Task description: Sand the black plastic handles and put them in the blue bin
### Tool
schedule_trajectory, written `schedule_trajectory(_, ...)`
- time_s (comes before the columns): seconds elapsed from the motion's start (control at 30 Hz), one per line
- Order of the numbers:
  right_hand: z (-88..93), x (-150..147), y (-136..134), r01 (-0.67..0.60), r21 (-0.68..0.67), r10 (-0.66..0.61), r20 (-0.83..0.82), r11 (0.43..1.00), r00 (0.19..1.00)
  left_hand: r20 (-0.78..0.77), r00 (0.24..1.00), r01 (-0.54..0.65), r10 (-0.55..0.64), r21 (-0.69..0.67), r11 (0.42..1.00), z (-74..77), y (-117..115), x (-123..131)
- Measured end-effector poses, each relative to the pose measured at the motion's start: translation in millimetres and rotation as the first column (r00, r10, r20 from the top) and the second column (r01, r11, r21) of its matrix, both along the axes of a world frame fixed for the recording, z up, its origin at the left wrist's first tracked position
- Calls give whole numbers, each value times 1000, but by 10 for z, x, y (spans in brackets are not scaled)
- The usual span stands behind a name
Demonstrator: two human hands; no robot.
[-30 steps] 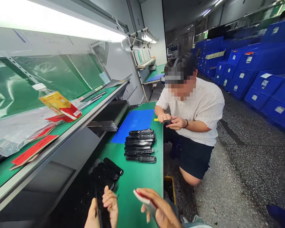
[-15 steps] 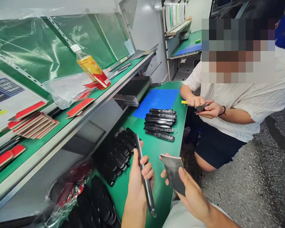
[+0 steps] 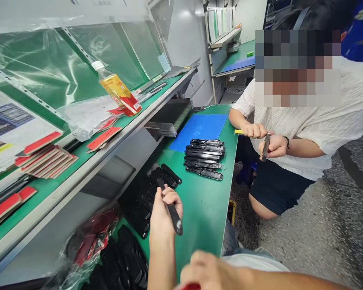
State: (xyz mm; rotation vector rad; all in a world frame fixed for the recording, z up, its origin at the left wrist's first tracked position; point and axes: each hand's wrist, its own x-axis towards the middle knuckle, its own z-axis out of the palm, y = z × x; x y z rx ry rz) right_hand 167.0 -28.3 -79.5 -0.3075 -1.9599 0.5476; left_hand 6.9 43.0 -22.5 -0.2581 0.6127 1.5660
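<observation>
My left hand [image 3: 167, 207] is closed around a long, narrow black plastic casing [image 3: 174, 219], held tilted above the green bench with its lower end toward me. My right hand [image 3: 208, 270] is low at the bottom edge, blurred by motion, its fingers curled. A bit of a red-backed sanding pad [image 3: 191, 286] shows under those fingers; the rest of it is cut off by the frame. Beyond my left hand, more black casings [image 3: 139, 211] lie on the bench. A neat row of similar casings [image 3: 204, 159] sits farther back.
A co-worker [image 3: 302, 125] at the right holds a yellow-handled tool [image 3: 238, 132] and a dark part [image 3: 265, 148]. On the left shelf [image 3: 145, 117] are a drink bottle [image 3: 119, 90] and stacked red-faced pads [image 3: 48, 159]. A blue sheet [image 3: 199, 129] covers the bench's far end. A plastic bag [image 3: 90, 237] lies lower left.
My left hand has shifted left with the casing, which has turned. My right hand has dropped toward the bottom edge with the pad. The co-worker has tilted the dark part upright.
</observation>
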Motion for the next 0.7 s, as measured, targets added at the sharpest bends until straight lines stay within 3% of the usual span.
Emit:
schedule_trajectory(0.1, -29, 44, -6, 36, -109, -48, -115, 993, 992, 5, 998, -55, 55, 9, 998, 181, -16, -65)
schedule_trajectory(0.2, -55, 175, 63, 43, -222, -79, -155, 974, 985, 71, 997, -32, 28, 60, 998, 273, -110, -30)
schedule_trajectory(0.33, -54, 202, 112, -45, -327, -34, -233, 944, 972, 119, 992, 20, -35, 123, 992, 267, -194, 66)
schedule_trajectory(0.47, -21, 83, 75, 13, -476, -180, -308, 879, 934, 54, 994, 85, -97, 181, 980, 237, -191, 94)
schedule_trajectory(0.57, 15, -52, 6, 61, -349, -170, -290, 935, 942, 41, 994, 91, -100, 186, 978, 214, -166, 102)
schedule_trajectory(0.63, 30, -145, -51, 26, -170, -74, -286, 985, 955, 55, 997, 50, -60, 166, 985, 204, -152, 115)
schedule_trajectory(0.7, 28, -206, -89, 5, -54, -19, -269, 999, 963, 84, 996, 15, -27, 140, 990, 204, -149, 127)
